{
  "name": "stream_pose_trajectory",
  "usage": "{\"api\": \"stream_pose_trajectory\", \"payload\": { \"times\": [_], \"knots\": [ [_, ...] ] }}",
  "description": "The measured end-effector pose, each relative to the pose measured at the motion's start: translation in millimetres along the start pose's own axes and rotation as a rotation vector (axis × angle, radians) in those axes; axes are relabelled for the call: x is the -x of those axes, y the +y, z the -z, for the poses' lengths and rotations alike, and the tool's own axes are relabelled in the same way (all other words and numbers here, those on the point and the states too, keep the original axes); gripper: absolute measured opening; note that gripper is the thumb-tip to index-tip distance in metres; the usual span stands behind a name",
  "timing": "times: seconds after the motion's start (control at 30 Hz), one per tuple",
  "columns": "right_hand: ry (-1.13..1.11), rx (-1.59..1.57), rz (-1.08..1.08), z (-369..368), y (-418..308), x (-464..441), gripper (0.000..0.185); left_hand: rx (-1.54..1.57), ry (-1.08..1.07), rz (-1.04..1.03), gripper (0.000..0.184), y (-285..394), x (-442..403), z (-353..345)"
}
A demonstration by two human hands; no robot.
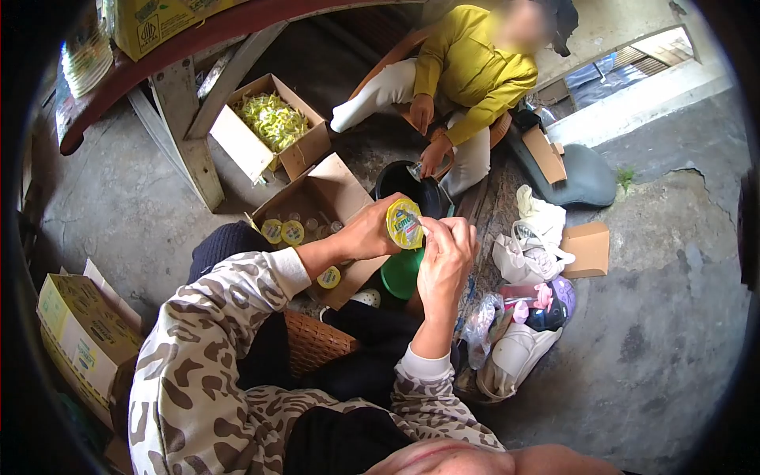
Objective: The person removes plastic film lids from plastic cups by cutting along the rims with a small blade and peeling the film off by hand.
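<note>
My left hand (368,231) is wrapped round a small cup with a yellow printed lid (404,224), its lid turned toward the camera. My right hand (447,253) is closed, with thumb and finger pinched at the right edge of that lid. Below and left of the cup, an open cardboard box (332,186) holds several cups, some with yellow lids (292,232). A green round container (401,273) is just under my hands. Behind them is a black bucket (393,180), where a co-worker's hand (434,155) holds a clear cup.
A co-worker in a yellow top (479,59) sits opposite. A carton of yellow-green strips (271,123) stands at the back left. Bags (526,348) and a dark seat cushion (574,174) lie on the right. A yellow carton (87,348) is at the far left.
</note>
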State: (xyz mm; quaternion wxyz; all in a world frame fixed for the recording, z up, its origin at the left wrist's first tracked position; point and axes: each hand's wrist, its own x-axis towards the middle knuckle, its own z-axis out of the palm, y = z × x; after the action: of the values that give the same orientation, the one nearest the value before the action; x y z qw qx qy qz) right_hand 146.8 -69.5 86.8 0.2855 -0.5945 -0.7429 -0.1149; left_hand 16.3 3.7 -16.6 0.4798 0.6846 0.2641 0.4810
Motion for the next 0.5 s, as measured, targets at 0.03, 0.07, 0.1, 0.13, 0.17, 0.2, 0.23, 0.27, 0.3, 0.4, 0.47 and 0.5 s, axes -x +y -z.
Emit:
{"api": "stream_pose_trajectory", "payload": {
  "times": [0.03,0.07,0.1,0.13,0.17,0.2,0.23,0.27,0.3,0.4,0.47,0.5],
  "knots": [
    [-0.009,0.019,0.006,0.0,-0.1,0.3,0.022,0.004,0.001,0.002,0.066,-0.2,0.9,-1.0],
    [-0.016,0.038,0.01,0.4,-0.1,0.7,0.023,0.016,0.022,-0.016,0.062,0.0,1.4,-1.8],
    [-0.016,0.039,0.01,1.0,-0.1,1.1,0.023,0.028,0.042,-0.035,0.057,0.6,1.4,-2.1],
    [-0.023,0.036,0.011,1.9,0.0,1.2,0.023,0.029,0.041,-0.036,0.057,0.2,1.3,-2.7],
    [-0.029,0.032,0.012,2.6,-0.1,1.4,0.023,0.033,0.047,-0.033,0.058,-0.7,1.4,-3.7],
    [-0.028,0.034,0.011,3.1,-0.8,1.4,0.023,0.037,0.053,-0.03,0.058,-1.4,1.6,-4.7],
    [-0.031,0.04,0.009,3.4,-1.9,1.5,0.022,0.038,0.052,-0.031,0.058,-2.2,2.0,-6.0],
    [-0.035,0.047,0.006,3.4,-2.7,1.8,0.022,0.057,0.059,-0.034,0.057,-3.0,2.8,-7.6],
    [-0.037,0.048,0.005,2.6,-2.9,2.1,0.022,0.077,0.065,-0.036,0.057,-3.1,3.4,-8.7],
    [-0.051,0.068,0.007,1.0,-3.0,3.2,0.022,0.098,0.052,-0.008,0.057,-2.7,4.7,-9.4],
    [-0.033,0.028,-0.005,1.7,-3.9,3.4,0.02,0.089,0.061,-0.013,0.058,-0.5,4.0,-9.5],
    [-0.032,0.027,-0.006,2.7,-3.7,3.4,0.02,0.079,0.072,-0.019,0.058,0.5,3.8,-9.0]
  ]
}}
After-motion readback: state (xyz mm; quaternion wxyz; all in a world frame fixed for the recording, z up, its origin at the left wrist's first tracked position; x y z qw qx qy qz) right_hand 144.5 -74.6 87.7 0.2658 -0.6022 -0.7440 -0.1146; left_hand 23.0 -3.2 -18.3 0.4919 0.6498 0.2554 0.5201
